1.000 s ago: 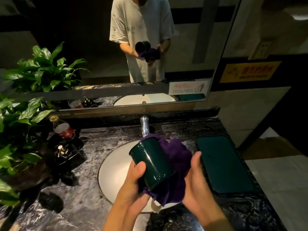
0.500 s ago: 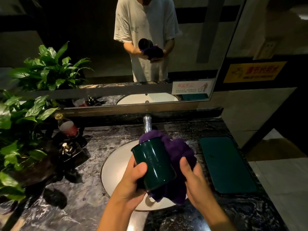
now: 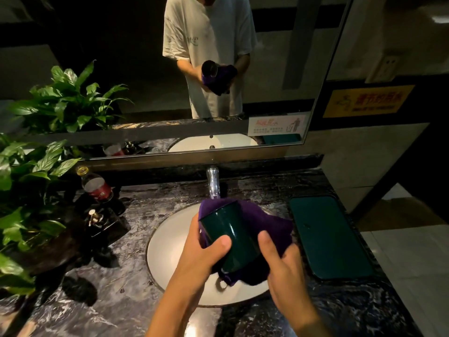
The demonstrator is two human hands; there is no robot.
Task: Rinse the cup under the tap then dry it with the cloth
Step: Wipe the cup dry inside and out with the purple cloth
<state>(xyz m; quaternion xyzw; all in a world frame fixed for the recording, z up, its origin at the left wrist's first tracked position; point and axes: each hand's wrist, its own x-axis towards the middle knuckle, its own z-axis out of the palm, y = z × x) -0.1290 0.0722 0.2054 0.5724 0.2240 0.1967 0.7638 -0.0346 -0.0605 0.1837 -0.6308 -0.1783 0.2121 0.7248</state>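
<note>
I hold a dark green cup (image 3: 229, 235) over the white sink (image 3: 170, 242), tilted with its mouth pointing away toward the mirror. My left hand (image 3: 204, 254) grips the cup's left side, thumb across its wall. A purple cloth (image 3: 267, 224) wraps behind and under the cup. My right hand (image 3: 281, 266) presses the cloth against the cup's right side. The chrome tap (image 3: 213, 182) stands just beyond the cup; no water flow is visible.
A dark marble counter (image 3: 116, 297) surrounds the basin. A dark green mat (image 3: 328, 237) lies to the right. A red-labelled bottle (image 3: 96, 184) and a small pump dispenser (image 3: 94, 216) stand at left beside a leafy plant (image 3: 21, 190). The mirror (image 3: 145, 69) hangs behind the tap.
My right hand has slid round the cup with the cloth, fingers now on the cup's near side. The cup has stayed over the sink in my left hand.
</note>
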